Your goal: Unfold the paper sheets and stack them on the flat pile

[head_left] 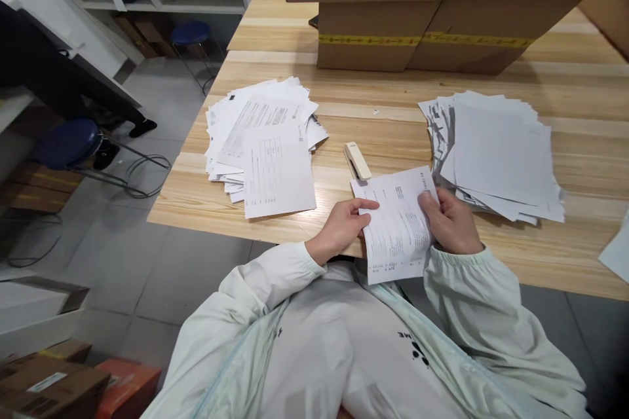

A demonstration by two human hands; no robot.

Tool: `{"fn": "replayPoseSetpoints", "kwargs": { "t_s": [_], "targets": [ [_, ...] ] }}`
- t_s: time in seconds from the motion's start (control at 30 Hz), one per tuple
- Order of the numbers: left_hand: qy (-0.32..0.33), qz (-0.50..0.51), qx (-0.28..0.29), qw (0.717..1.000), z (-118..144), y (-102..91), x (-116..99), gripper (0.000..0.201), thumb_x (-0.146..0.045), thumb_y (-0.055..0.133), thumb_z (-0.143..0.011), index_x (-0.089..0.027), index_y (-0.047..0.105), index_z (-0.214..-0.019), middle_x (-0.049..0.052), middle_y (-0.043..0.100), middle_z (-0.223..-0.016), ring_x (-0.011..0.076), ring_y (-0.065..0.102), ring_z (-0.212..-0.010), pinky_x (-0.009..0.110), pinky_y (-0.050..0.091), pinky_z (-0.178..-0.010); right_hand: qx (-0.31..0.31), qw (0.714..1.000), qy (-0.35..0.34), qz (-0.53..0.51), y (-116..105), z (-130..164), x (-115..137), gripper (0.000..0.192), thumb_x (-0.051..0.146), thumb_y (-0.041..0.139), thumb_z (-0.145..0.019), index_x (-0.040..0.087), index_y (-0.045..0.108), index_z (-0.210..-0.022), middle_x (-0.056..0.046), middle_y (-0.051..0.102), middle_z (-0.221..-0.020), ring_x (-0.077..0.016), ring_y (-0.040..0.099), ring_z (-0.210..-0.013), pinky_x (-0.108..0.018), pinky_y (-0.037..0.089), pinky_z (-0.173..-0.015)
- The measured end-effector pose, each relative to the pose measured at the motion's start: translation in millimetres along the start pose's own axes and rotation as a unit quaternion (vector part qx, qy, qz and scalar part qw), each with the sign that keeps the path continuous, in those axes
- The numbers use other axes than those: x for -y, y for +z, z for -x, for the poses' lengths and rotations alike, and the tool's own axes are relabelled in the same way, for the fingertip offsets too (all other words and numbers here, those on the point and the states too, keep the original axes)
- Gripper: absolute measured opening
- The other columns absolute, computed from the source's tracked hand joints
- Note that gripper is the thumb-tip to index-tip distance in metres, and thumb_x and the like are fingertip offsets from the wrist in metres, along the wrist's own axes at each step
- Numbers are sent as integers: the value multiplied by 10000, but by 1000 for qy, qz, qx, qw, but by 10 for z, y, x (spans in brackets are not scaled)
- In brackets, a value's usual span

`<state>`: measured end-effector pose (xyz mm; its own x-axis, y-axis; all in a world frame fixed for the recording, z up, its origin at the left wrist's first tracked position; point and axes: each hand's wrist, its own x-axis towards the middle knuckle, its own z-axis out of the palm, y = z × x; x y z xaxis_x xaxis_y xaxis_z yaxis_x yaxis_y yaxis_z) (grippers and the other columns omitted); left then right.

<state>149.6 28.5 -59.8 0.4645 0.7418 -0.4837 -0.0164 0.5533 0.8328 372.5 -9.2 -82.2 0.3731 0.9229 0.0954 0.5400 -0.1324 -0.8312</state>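
Note:
Both of my hands hold a printed paper sheet [398, 226] over the near edge of the wooden table [383, 131]. My left hand [341, 228] pinches its left edge, thumb on top. My right hand [449, 219] grips its right edge. A cream stapler [357, 160] lies on the table just beyond the sheet's top left corner. A loose pile of printed papers [263, 141] spreads to the left of my hands. Another pile of papers [496, 154], mostly blank side up, lies to the right, touching my right hand's far side.
Cardboard boxes [422, 13] with yellow tape are stacked at the table's far side. Another sheet [616, 252] shows at the right edge. Blue stools [69, 143] and cables stand on the floor at left, with a person's dark leg and shoe [142, 126]. Boxes [73, 383] sit at bottom left.

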Motion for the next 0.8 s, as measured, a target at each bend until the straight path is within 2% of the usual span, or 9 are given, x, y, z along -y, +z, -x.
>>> {"fn": "replayPoseSetpoints", "kwargs": {
  "t_s": [0.13,0.27,0.33,0.4,0.47,0.57,0.63,0.7,0.8],
  "targets": [
    [-8,-30,-9,999,-72,-17,-22,356,-11,522,-781,-82,695,-1084,-26,550,-639,99,567,-555,255,501,-581,-2,975,-71,212,-237,70,211,360,513,635,-823,227,702,-1031,-13,605,-625,-143,384,-466,-291,219,-498],
    [-16,-28,-5,999,-67,-18,-73,358,-7,518,-784,-67,689,-1092,-10,574,-658,110,589,-573,260,528,-584,1,925,-188,330,-688,92,774,449,584,439,-945,308,667,-1216,-57,666,-758,-193,467,-554,-318,186,-529],
    [-22,-21,-2,1000,-62,-13,-90,366,-2,510,-787,-60,679,-1107,6,605,-691,111,602,-584,258,538,-583,23,912,-238,334,-733,-54,1063,465,577,365,-983,313,675,-1209,-70,673,-810,-213,528,-642,-333,214,-556],
    [-31,-10,3,999,-65,-5,-96,379,2,500,-793,-53,666,-1129,22,631,-723,112,612,-590,256,544,-575,71,912,-289,281,-538,-310,1252,431,531,388,-995,277,699,-1152,-84,698,-904,-233,585,-756,-348,322,-637],
    [-35,1,7,999,-77,2,-92,383,6,494,-792,-54,664,-1130,23,633,-719,112,609,-577,249,541,-549,122,913,-326,213,-131,-611,1306,380,468,440,-992,220,703,-1110,-110,712,-1025,-271,609,-907,-407,415,-811],
    [-29,4,-2,1000,-102,5,-76,364,11,500,-773,-66,689,-1074,-4,594,-639,106,580,-525,229,511,-492,171,892,-358,216,610,-963,1192,374,347,434,-998,127,657,-1203,-161,675,-1193,-309,547,-1129,-480,411,-988],
    [-28,2,-10,1000,-117,0,-67,348,14,510,-759,-73,699,-1039,-16,574,-607,103,569,-505,221,500,-478,195,878,-362,244,995,-1057,1062,410,322,390,-1009,104,627,-1261,-171,629,-1295,-312,490,-1227,-477,391,-1034],
    [-29,-2,-12,1000,-127,-7,-60,330,16,521,-749,-78,701,-1009,-22,566,-593,103,566,-496,222,499,-478,199,872,-361,264,1222,-1047,940,429,338,369,-1015,112,617,-1282,-166,578,-1378,-315,427,-1307,-472,364,-1065],
    [-26,-4,-10,1000,-138,-10,-60,303,18,531,-738,-84,701,-967,-15,579,-599,109,573,-504,223,498,-480,161,871,-376,273,1341,-961,821,428,363,367,-1013,137,612,-1281,-153,516,-1458,-323,342,-1393,-495,277,-1130]
  ]
}}
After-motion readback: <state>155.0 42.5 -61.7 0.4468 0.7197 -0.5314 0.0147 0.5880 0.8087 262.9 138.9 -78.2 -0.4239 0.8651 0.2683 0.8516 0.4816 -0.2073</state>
